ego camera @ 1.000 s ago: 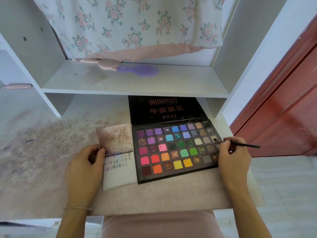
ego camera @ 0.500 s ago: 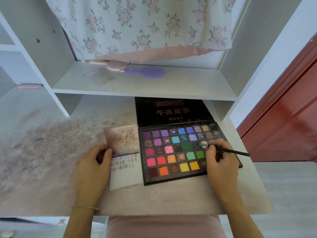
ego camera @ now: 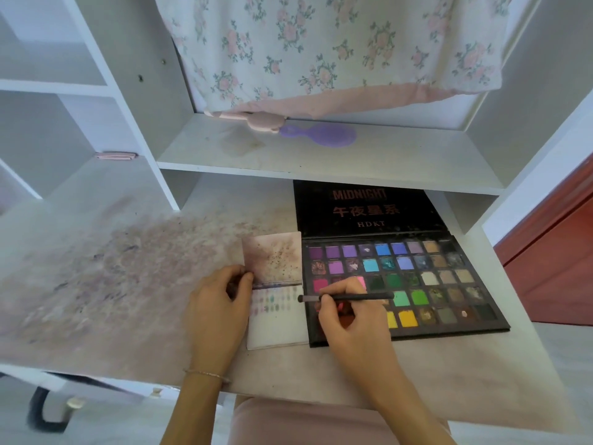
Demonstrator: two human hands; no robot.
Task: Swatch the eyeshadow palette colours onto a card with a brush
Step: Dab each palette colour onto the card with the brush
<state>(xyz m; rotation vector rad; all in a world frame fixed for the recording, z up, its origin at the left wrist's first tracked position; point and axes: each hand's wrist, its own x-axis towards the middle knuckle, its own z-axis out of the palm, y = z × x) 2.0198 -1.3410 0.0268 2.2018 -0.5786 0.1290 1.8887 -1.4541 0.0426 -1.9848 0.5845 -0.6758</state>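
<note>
Purple hairbrush (ego camera: 324, 135) on shelf (ego camera: 321, 162)

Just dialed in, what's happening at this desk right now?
A person is swatching eyeshadow. The right hand pinches a thin black brush lying almost level over the left end of the open palette, its tip at the right edge of the card. The left hand grips the card's left side near the fold. Several rows of small colour dabs already sit on the card's upper part; the lower part is bare. Whether the tip touches the card cannot be told.
</note>
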